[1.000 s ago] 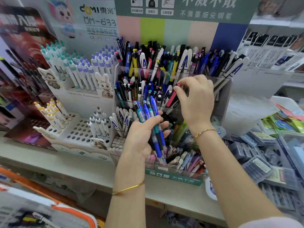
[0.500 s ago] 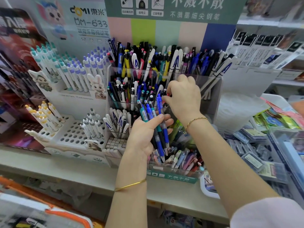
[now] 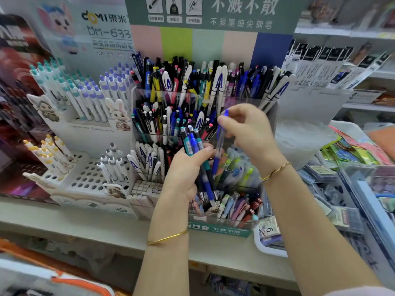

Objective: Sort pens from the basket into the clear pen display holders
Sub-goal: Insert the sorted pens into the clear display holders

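Note:
My left hand (image 3: 183, 174) grips a bundle of blue and teal pens (image 3: 193, 146) in front of the clear tiered pen display holder (image 3: 271, 116). My right hand (image 3: 250, 133) pinches one blue pen (image 3: 220, 142) near its top, holding it upright just right of the bundle. The holder's upper rows are packed with several mixed pens (image 3: 192, 82). Its lowest clear tray (image 3: 222, 228) holds pastel and red pens lying slanted. The basket itself does not appear as a distinct object.
A white rack with holes (image 3: 85, 178) holds white pens to the left. Taller white display tiers (image 3: 85, 97) stand behind it. Boxed stationery (image 3: 342, 210) fills the shelf at right. An orange-trimmed object (image 3: 64, 283) sits at the lower left, below the grey shelf edge (image 3: 85, 229).
My right hand has come away from the middle row of the holder and now pinches a single blue pen beside the bundle. My left hand keeps its grip on the bundle.

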Motion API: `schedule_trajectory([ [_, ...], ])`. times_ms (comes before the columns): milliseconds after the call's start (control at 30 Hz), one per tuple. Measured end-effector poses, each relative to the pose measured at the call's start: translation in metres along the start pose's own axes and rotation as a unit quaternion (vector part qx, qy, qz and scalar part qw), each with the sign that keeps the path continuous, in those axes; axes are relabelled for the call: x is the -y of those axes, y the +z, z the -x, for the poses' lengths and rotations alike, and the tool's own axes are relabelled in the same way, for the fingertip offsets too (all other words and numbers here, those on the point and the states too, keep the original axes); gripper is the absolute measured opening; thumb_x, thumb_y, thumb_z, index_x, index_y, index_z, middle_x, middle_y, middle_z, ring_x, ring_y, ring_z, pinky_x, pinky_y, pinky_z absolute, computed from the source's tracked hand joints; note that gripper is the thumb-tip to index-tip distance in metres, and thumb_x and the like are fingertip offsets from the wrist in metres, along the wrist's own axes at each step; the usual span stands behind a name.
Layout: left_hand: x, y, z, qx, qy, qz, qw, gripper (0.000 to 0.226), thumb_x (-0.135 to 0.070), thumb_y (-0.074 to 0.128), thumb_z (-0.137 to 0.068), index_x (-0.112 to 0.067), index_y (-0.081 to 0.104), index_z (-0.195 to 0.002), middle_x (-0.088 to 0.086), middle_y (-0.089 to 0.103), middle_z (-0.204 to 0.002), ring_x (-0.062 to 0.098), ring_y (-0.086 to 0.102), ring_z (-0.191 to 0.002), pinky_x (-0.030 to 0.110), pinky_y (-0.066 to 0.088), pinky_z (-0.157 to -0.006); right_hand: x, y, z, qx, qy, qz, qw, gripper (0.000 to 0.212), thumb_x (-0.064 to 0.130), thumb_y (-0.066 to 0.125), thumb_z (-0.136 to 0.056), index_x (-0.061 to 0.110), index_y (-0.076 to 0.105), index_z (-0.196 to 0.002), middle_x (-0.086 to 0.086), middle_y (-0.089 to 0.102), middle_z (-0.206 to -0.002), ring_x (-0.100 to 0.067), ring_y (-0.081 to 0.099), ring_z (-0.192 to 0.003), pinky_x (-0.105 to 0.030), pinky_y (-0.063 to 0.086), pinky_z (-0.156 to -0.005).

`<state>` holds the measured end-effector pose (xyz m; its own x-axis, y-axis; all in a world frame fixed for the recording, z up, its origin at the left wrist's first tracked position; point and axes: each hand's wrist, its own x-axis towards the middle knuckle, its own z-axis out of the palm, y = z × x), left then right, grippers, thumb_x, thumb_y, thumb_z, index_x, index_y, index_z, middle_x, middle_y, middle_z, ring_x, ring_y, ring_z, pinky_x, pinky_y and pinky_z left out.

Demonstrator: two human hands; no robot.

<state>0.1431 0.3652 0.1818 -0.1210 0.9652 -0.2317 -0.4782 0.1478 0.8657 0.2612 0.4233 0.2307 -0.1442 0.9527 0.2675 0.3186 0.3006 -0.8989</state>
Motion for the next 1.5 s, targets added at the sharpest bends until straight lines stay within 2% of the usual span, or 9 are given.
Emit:
schedule_trajectory([
  [200,-0.004,-0.01,0.0,-0.069,0.009,0.011,0.998,0.017,-0.008,0.056,-0.095,-0.003,0.055,-0.112,0.01,0.073,-0.089,0.014,0.069,-0.064,0.035,0.06,-0.065,-0.002,0.006,-0.013,-0.186,-0.082,-0.033,0.979,0.013,0.022,0.059,-0.091,0.029,0.049,-0.086,-0.007,0.063,-0.087,-0.028,0.064,-0.079,-0.047,0.056,-0.068],
  [367,-0.007,-0.01,0.002,-0.097,0.023,0.002,0.995,0.009,-0.008,0.056,-0.096,-0.004,0.055,-0.103,0.007,0.066,-0.086,0.006,0.06,-0.049,0.023,0.055,-0.051,-0.006,0.013,-0.013,-0.258,-0.137,-0.044,0.955,0.007,0.023,0.055,-0.092,0.022,0.049,-0.092,-0.003,0.059,-0.088,-0.029,0.061,-0.08,-0.047,0.054,-0.068],
  [433,-0.008,-0.01,0.002,-0.099,0.024,0.013,0.995,0.003,-0.007,0.056,-0.095,-0.006,0.054,-0.097,0.007,0.063,-0.082,0.006,0.056,-0.047,0.022,0.053,-0.049,-0.008,0.015,-0.014,-0.255,-0.148,-0.019,0.955,0.008,0.02,0.057,-0.092,0.017,0.049,-0.093,0.008,0.053,-0.084,-0.021,0.059,-0.079,-0.044,0.054,-0.07],
  [567,-0.01,-0.007,0.003,-0.094,0.024,0.022,0.995,0.005,-0.004,0.054,-0.096,-0.007,0.053,-0.092,0.007,0.06,-0.078,0.007,0.055,-0.048,0.023,0.054,-0.051,-0.012,0.028,-0.013,-0.198,-0.145,0.081,0.966,0.011,0.015,0.062,-0.091,0.015,0.051,-0.09,0.01,0.05,-0.082,-0.007,0.047,-0.074,-0.009,0.038,-0.068],
  [767,-0.013,-0.005,0.004,-0.084,0.016,0.039,0.996,0.011,0.0,0.051,-0.096,-0.004,0.048,-0.105,0.009,0.059,-0.082,0.012,0.055,-0.057,0.024,0.056,-0.054,-0.009,0.03,-0.011,-0.171,-0.105,0.24,0.95,0.027,0.027,0.044,-0.101,0.012,0.066,-0.105,-0.002,0.06,-0.101,-0.01,0.046,-0.08,-0.023,0.024,-0.062],
  [933,-0.012,-0.005,0.003,-0.075,0.007,0.037,0.996,0.031,0.0,0.052,-0.096,0.009,0.046,-0.124,0.01,0.063,-0.081,0.009,0.061,-0.054,0.025,0.058,-0.056,-0.016,0.027,-0.011,-0.149,-0.055,0.178,0.971,0.021,0.027,0.044,-0.099,0.013,0.059,-0.093,-0.006,0.064,-0.084,-0.024,0.063,-0.076,-0.043,0.052,-0.07],
  [1200,-0.013,-0.003,0.002,-0.07,0.007,0.039,0.997,0.034,-0.001,0.051,-0.096,0.006,0.045,-0.129,0.011,0.065,-0.085,0.009,0.064,-0.056,0.026,0.059,-0.058,-0.01,0.026,-0.02,-0.086,0.01,0.094,0.992,0.018,0.023,0.04,-0.101,0.011,0.051,-0.093,-0.006,0.059,-0.079,-0.032,0.063,-0.078,-0.055,0.054,-0.071],
  [1300,-0.013,-0.003,0.002,-0.07,0.009,0.044,0.997,0.035,-0.001,0.052,-0.096,0.006,0.045,-0.129,0.01,0.065,-0.084,0.009,0.064,-0.056,0.028,0.059,-0.061,-0.007,0.032,-0.026,-0.076,0.006,0.112,0.991,0.019,0.023,0.033,-0.103,0.01,0.046,-0.096,-0.001,0.051,-0.075,-0.031,0.059,-0.074,-0.053,0.054,-0.07],
  [1500,-0.011,-0.004,0.002,-0.068,0.006,0.044,0.997,0.035,-0.002,0.053,-0.096,0.003,0.045,-0.13,0.01,0.066,-0.087,0.01,0.064,-0.06,0.03,0.059,-0.066,-0.008,0.041,-0.024,-0.069,-0.049,0.082,0.993,0.019,0.018,0.034,-0.104,0.008,0.05,-0.1,0.004,0.048,-0.07,-0.01,0.041,-0.061,-0.027,0.035,-0.056],
])
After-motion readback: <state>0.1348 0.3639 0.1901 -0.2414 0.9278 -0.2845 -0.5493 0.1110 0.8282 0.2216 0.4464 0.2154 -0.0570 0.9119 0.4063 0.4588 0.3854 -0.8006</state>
